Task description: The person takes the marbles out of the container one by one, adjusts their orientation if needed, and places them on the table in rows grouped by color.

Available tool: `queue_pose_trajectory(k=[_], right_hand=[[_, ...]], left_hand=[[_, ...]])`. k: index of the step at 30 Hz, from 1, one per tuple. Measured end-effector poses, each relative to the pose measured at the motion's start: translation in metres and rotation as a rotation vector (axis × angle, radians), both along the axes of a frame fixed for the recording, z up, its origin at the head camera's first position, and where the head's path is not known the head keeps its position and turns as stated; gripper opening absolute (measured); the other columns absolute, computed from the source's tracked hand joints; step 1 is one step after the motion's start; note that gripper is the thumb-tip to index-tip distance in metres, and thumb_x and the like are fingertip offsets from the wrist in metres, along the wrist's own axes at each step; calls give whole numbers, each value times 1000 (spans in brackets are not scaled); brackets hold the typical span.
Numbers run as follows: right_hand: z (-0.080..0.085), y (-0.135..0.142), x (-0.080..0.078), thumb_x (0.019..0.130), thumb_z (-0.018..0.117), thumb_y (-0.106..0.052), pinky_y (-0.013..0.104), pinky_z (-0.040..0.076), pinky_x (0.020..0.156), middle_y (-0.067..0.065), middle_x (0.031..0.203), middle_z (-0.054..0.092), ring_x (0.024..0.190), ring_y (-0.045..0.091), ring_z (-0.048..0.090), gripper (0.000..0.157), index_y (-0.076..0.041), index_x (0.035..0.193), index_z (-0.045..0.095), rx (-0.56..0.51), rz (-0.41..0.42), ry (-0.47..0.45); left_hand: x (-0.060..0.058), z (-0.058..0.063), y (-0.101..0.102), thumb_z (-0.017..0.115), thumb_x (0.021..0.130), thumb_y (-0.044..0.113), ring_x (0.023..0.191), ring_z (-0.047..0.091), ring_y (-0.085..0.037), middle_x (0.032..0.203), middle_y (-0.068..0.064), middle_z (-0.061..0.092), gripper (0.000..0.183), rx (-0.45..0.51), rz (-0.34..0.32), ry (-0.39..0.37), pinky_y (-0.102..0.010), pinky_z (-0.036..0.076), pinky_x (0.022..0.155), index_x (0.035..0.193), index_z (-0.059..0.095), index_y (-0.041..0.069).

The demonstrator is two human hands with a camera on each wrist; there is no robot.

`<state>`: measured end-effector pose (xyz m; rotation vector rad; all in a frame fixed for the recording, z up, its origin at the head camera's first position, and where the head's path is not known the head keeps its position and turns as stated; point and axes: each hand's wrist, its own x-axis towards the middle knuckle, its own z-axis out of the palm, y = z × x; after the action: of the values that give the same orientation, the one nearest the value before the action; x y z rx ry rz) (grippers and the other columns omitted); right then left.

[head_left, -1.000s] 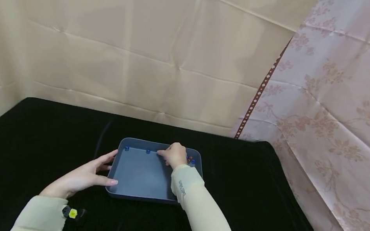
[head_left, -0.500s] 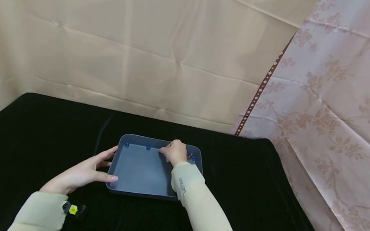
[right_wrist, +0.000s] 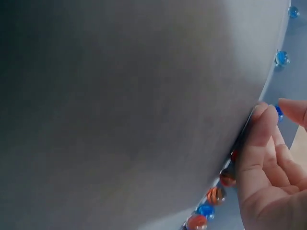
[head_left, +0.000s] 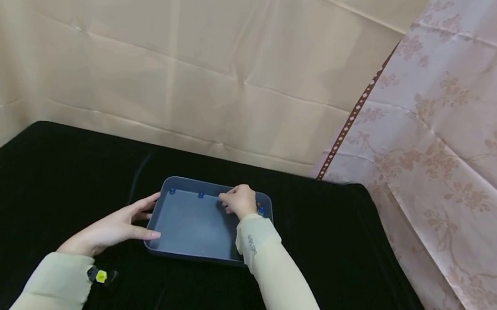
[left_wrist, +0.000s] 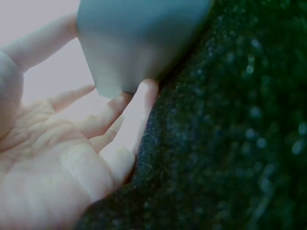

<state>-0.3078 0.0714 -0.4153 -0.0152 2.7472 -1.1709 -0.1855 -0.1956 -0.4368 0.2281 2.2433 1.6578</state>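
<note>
The right hand [head_left: 240, 201] pinches a small, round blue glass marble [right_wrist: 279, 113] — thumb opposite forefinger — with orange-swirled glass marbles [right_wrist: 216, 196] just beside it. The left hand [head_left: 110, 231], fingers extended, touches the shallow blue-grey rectangular tray [head_left: 195, 229] beneath the right.

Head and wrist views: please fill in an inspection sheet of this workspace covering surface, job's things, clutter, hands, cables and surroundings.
Surface: black cloth.
Job's things: blue-grey tray; blue marbles and orange marbles along its far side.
Clutter: nothing seen.
Left hand: holds the tray's left side, thumb over the rim.
Right hand: pinches one blue marble near the far wall.
Cables: nothing seen.
Surroundings: cream curtain behind, pinkish floral curtain at right.
</note>
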Motion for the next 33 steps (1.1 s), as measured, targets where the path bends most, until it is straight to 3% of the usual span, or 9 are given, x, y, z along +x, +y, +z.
queue_pose_trajectory(k=[12,18,23,33], right_hand=[[16,12,-1,86,71,-14,32,61,78,11,88,76,59,11,68,13,-4,94,72,-87,5,8],[24,17,7,86,71,-14,32,60,77,10,89,76,61,12,69,12,-7,95,70,-94,44,3],[35,22,11,87,72,-17,38,58,85,9,91,76,65,13,70,11,-9,95,70,-71,93,10],[58,29,25,88,72,-16,43,60,83,8,93,76,85,35,74,15,-7,100,69,-119,191,25]], left_hand=[[0,1,1,67,92,21,142,24,-51,163,-25,12,93,28,-24,2,-68,34,108,161,5,16],[5,-1,2,67,92,22,143,24,-50,162,-25,14,93,38,-14,-21,-69,31,109,161,5,17],[5,0,5,67,92,23,142,24,-51,161,-26,16,93,33,-9,-31,-69,31,109,161,5,17],[5,5,5,66,92,22,143,21,-51,161,-27,14,92,40,-10,-41,-70,30,110,161,4,17]])
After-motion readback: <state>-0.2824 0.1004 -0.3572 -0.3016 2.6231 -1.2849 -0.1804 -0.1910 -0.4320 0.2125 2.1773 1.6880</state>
